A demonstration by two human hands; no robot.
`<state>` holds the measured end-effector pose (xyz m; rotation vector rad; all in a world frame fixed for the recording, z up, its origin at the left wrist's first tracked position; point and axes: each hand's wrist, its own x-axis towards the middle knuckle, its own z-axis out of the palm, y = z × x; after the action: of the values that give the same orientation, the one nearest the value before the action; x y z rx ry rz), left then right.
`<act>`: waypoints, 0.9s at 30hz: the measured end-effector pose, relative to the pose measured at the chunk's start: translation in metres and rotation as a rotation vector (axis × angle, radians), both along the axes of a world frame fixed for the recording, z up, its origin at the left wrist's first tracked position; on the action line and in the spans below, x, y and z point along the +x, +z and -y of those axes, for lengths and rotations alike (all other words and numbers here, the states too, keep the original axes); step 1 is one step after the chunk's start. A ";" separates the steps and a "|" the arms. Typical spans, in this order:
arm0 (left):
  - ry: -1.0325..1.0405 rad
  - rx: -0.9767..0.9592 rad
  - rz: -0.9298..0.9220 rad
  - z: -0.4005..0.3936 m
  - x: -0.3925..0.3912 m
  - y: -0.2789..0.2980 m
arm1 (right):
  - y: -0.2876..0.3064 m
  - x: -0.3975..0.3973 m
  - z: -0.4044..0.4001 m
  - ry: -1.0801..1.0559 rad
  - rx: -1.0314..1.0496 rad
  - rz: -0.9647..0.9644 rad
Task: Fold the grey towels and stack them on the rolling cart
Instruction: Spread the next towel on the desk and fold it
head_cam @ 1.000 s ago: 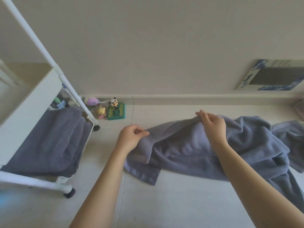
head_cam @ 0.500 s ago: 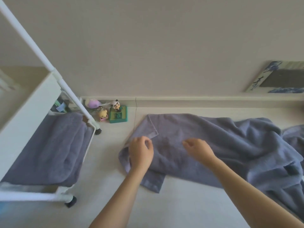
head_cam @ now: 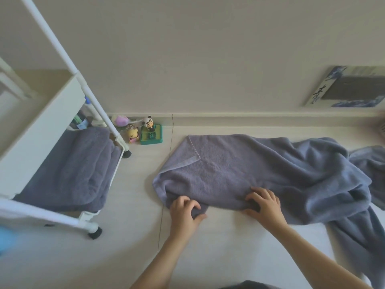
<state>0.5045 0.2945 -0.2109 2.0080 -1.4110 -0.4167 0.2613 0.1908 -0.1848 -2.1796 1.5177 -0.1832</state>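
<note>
A white rolling cart [head_cam: 48, 130] holds one folded towel [head_cam: 68, 174]; beside it on the floor [head_cam: 229, 247], a grey towel [head_cam: 250, 174] lies half spread. Left hand [head_cam: 184, 213] and right hand [head_cam: 263, 204] grasp its near edge, having come down from the raised far edge; the next fold likely needs that edge carried across evenly.

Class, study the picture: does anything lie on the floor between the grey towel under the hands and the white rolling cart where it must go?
Nothing visible does. Bare pale floor separates the spread grey terry towel from the white rolling cart. The small toy figures sit back by the wall, off that path. A folded grey towel already lies on the cart's shelf.
</note>
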 end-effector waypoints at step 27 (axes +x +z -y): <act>-0.181 0.454 0.039 -0.051 0.038 0.045 | 0.015 0.039 -0.034 0.279 0.084 -0.468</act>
<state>0.5428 0.3460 -0.1655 2.2528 -1.6409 -0.8454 0.3000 0.2252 -0.1703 -2.4439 1.3871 0.5050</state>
